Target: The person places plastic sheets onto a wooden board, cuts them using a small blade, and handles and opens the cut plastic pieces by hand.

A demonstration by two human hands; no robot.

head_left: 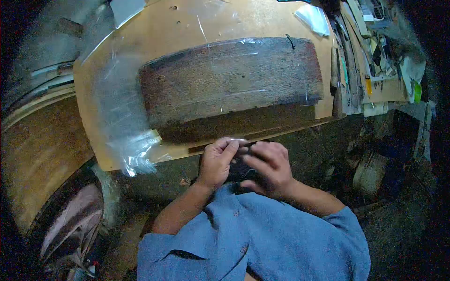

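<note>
My left hand [216, 163] is in front of my chest at the table's near edge, thumb and fingers pinched together. A small pale edge shows at its fingertips, too little to name. Close beside it, my right hand [270, 167] is smeared by motion, with its fingers partly curled; whether they hold anything is unclear. Beyond both hands lies a worn, dark wooden board [229, 77] on the light brown tabletop [180, 23]. A bundle of clear plastic strips [140, 152] rests at the table's near left corner, well left of my left hand.
A clear plastic sheet [117, 93] covers the table's left part. Folded clear plastic [313, 19] lies at the far right. Long strips of material [344, 61] and a cluttered shelf [384, 89] stand on the right. At lower left is a dark rounded object with crumpled cloth [72, 220].
</note>
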